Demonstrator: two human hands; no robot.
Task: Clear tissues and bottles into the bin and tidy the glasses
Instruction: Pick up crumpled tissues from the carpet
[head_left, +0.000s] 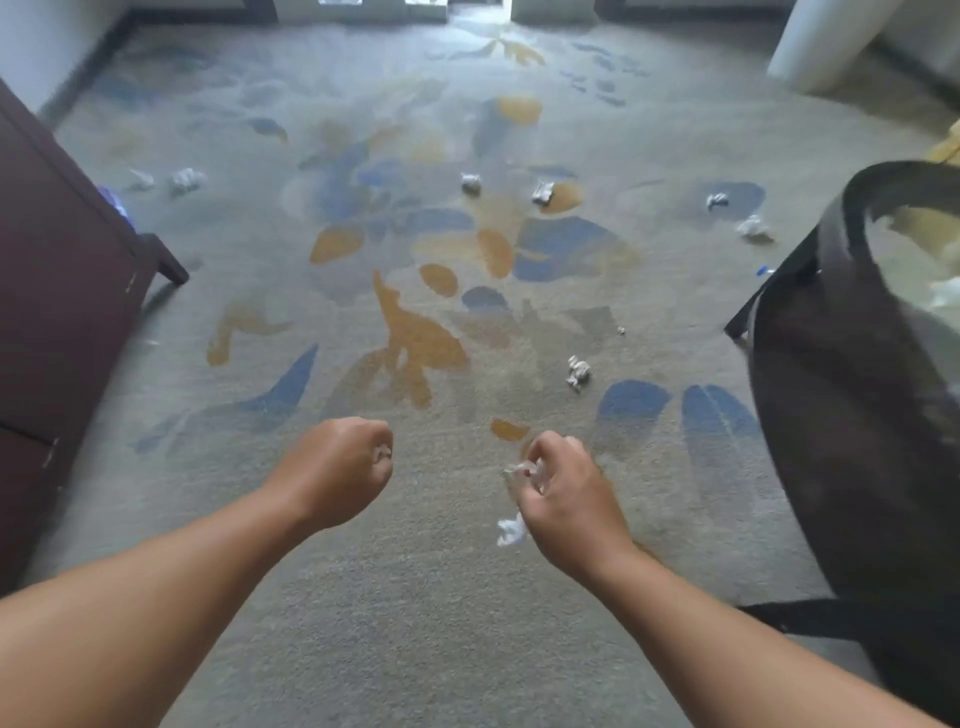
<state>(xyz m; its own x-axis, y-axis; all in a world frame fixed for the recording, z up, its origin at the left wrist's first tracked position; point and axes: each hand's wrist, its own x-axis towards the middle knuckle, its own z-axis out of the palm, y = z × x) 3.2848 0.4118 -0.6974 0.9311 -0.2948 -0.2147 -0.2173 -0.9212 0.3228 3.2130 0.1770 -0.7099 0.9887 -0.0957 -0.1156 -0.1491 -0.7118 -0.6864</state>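
Tissues (511, 530) stick out of the right hand (563, 493), fingers curled round them, left of the bin (831, 389); the loose tail may drop. Left hand (337, 467) is fisted, seemingly round another.

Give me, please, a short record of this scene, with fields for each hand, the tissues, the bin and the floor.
left: left hand curled round a small white scrap
right: right hand grips a crumpled white paper tissue
loose: at least seven loose crumpled white tissues lie scattered ahead
bin: dark round bin at the right, pale tissues inside
floor: grey carpet with blue and orange shapes
side: dark brown cabinet at the left
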